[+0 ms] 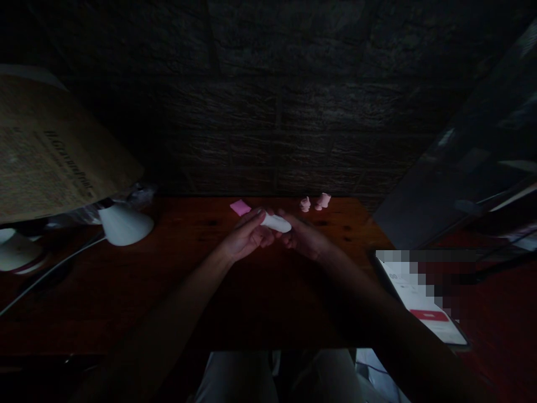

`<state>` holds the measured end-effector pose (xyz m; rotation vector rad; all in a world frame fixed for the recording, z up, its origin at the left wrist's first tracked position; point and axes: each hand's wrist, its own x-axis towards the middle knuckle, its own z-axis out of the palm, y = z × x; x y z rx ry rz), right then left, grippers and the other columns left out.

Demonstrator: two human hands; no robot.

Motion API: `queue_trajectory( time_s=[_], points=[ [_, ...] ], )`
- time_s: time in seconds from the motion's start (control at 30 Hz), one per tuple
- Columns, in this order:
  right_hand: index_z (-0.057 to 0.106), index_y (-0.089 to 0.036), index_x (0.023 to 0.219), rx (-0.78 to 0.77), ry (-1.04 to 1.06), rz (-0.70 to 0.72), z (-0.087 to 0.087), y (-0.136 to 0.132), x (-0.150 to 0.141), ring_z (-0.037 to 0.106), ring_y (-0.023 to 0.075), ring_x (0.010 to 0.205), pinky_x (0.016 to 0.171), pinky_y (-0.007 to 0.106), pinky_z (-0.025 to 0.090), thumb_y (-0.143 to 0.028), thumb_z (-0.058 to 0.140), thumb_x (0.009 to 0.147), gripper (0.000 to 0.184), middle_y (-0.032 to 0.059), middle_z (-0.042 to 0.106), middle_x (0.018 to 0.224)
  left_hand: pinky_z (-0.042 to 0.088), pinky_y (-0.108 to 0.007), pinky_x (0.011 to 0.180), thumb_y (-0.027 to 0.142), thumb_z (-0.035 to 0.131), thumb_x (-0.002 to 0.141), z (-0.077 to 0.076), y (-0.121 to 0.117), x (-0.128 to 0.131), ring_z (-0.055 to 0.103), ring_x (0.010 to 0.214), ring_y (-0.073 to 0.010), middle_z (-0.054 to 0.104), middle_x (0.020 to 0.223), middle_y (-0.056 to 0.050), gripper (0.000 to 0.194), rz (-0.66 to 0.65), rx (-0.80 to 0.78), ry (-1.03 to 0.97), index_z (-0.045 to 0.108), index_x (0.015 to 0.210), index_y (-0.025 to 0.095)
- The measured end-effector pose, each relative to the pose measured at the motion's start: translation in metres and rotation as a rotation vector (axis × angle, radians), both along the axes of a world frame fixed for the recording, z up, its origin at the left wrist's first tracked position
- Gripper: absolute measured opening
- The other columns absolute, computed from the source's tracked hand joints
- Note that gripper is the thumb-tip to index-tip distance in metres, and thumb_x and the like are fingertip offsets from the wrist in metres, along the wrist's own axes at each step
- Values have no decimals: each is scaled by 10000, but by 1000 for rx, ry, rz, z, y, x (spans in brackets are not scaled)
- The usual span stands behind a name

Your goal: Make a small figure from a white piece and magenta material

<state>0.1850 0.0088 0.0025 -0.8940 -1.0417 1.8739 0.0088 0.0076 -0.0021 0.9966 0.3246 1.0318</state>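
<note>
White oval piece (277, 223), held by nearly closed left fingers (253, 222) and right fingers (287, 239), wants light, even pressure; pink square (240, 207) lies just beyond.

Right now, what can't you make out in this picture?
All in the head view:
- White object: its underside is turned away, its left end covered by fingers of the left hand.
- Right hand: grip unclear, partly behind the object and in shadow.
- Two pink figures: details too small.
- Lit screen: partly masked by blocky pixels.
- Paper bag: cut off by the left edge.
</note>
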Motion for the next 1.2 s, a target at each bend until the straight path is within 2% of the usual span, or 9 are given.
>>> queue_trajectory(
  time_s=[0.17, 0.3, 0.37, 0.53, 0.67, 0.8, 0.97, 1.1, 1.2],
  points=[
    [705, -181, 870, -21, 11, 3, 2, -1, -2, 586, 66, 481, 444, 149, 458, -578, 739, 874, 398, 1, 711, 651, 409, -188, 457, 452, 823, 818, -1, 2, -2, 611, 465, -110, 649, 553, 31, 319, 25, -44, -10, 698, 943, 185],
    [699, -189, 865, -82, 27, 10, 2, 0, -2, 553, 57, 449, 435, 144, 429, -545, 645, 962, 372, -12, 686, 613, 481, -209, 528, 364, 847, 806, 6, -2, -2, 626, 515, -99, 683, 635, 37, 406, 21, -47, -15, 697, 1143, 197],
    [703, -194, 887, -108, 21, 21, 2, 0, -1, 542, 57, 441, 432, 143, 420, -529, 591, 1000, 372, -15, 679, 602, 489, -204, 534, 293, 869, 779, 7, -3, 0, 634, 533, -91, 706, 693, 32, 455, 40, -41, -2, 684, 1182, 195],
    [705, -185, 853, -111, -46, 72, 1, 0, -1, 582, 83, 474, 450, 172, 464, -638, 546, 981, 497, 22, 708, 642, 390, -162, 428, 308, 866, 781, 0, 4, 2, 568, 447, -61, 666, 605, 43, 282, 178, -35, 28, 714, 969, 162],
    [725, -191, 919, 20, 36, 68, 2, -1, -1, 652, 93, 570, 527, 187, 530, -615, 717, 877, 426, 32, 767, 784, 392, -165, 436, 378, 842, 813, -4, 9, 1, 520, 402, -54, 591, 503, 73, 267, 236, -29, 6, 719, 929, 171],
    [729, -176, 831, 108, 20, 64, 1, -2, 0, 650, 85, 551, 516, 178, 522, -593, 855, 734, 446, 28, 763, 749, 418, -174, 454, 392, 818, 837, -1, 7, -1, 569, 446, -69, 662, 589, 49, 281, 188, -37, 9, 709, 987, 182],
    [733, -164, 811, 102, -20, 67, 0, -3, 1, 642, 88, 549, 518, 192, 514, -620, 789, 801, 459, 50, 762, 741, 403, -168, 430, 377, 790, 868, 2, 5, -1, 606, 457, -81, 677, 606, 45, 256, 126, -42, -9, 688, 1005, 186],
    [738, -163, 812, 109, -14, 82, 1, -3, 1, 639, 86, 561, 526, 191, 509, -657, 835, 715, 513, 46, 759, 746, 440, -184, 461, 442, 747, 896, 5, 5, -4, 629, 465, -102, 688, 586, 30, 270, 74, -89, -6, 703, 956, 182],
    [731, -165, 811, 117, 10, 91, 0, -2, 2, 622, 83, 548, 514, 191, 497, -682, 836, 692, 541, 29, 742, 716, 466, -207, 499, 535, 655, 941, 9, 4, -6, 651, 498, -121, 724, 628, -4, 386, -4, -151, -6, 729, 1054, 173]
  ],
)
